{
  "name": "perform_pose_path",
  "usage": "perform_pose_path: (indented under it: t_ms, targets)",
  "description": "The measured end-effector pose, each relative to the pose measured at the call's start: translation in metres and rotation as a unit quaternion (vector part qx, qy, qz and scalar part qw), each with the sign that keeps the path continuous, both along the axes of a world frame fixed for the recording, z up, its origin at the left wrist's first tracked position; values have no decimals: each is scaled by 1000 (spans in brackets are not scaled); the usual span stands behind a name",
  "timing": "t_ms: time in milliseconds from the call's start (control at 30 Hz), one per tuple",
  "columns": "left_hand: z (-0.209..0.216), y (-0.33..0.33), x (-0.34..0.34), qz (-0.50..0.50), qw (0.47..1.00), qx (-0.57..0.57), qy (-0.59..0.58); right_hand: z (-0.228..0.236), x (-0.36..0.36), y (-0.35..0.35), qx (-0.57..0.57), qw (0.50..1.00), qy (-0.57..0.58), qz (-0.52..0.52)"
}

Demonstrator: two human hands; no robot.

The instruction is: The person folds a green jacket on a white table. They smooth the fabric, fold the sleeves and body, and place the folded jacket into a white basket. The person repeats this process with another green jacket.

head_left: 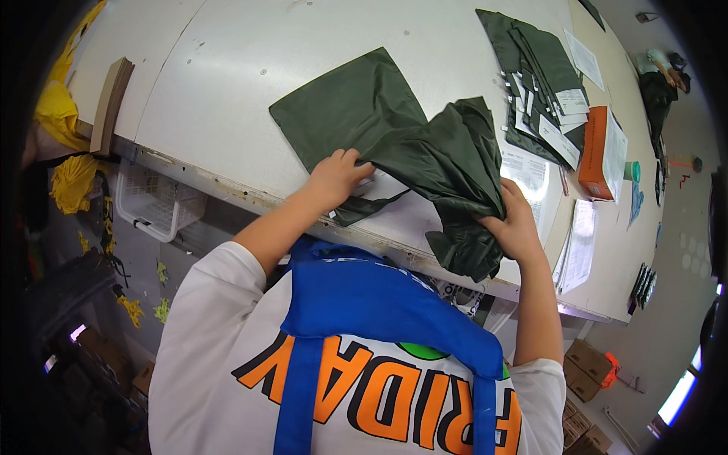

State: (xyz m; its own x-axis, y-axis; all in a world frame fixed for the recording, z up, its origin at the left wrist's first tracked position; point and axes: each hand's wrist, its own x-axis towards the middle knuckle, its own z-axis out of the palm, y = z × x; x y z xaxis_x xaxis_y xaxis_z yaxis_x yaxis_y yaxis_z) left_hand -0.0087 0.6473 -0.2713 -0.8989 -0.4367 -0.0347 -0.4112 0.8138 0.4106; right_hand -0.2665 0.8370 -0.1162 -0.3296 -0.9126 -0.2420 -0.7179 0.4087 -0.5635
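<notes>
A dark green piece of thin, shiny fabric (pixel 356 110) lies partly flat and partly bunched on the pale table (pixel 227 106) in front of me. Its far left part is spread into a smooth panel, while the right part is gathered in folds and hangs toward the near edge. My left hand (pixel 336 180) pinches the near left edge, where a narrow band and a small white tag show below. My right hand (pixel 519 224) grips the crumpled right side, its thumb in front and some fingers hidden behind the cloth.
At the far right lies a pile of similar dark green pieces (pixel 531 57) with white papers on it. Beside it stand an orange box (pixel 594 148) and a teal round item (pixel 632 171). Printed sheets (pixel 580 243) lie nearer. A white plastic basket (pixel 155 201) is below the left edge.
</notes>
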Motion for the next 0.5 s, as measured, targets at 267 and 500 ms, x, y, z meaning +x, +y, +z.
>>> perform_pose_path:
  t_ms: [267, 500]
  targets:
    - [53, -25, 5, 5, 983, 64, 170, -2, 35, -41, 144, 962, -33, 229]
    - [87, -17, 13, 54, 986, 60, 144, -10, 42, -30, 91, 992, -56, -65]
